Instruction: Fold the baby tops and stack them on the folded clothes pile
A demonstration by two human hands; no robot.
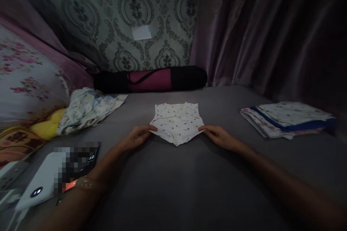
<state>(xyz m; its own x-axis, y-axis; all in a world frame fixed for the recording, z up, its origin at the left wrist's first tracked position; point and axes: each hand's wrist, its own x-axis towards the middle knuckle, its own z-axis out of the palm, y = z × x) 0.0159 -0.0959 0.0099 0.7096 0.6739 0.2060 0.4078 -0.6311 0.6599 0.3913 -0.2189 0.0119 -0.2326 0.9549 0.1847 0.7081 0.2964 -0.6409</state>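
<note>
A small white printed garment (176, 122), perhaps a baby's bodysuit, lies partly folded on the grey bed sheet (179, 180). Its near edge comes to a blunt point toward me. My left hand (137, 136) pinches its left corner between thumb and fingers. On the opposite side, my right hand (219, 136) pinches the right corner the same way. The cloth is stretched between both hands. To the right is a stack of folded clothes (288, 117), white printed pieces with a blue one among them. A crumpled heap of printed clothes (90, 110) lies to the left.
A black and magenta long bag (150, 80) lies along the wall. Beside my left forearm are a white power bank (45, 177) with a lit display and a dark-screened device (93, 157). Yellow plush items (48, 126) sit at the left; curtains (244, 32) hang right.
</note>
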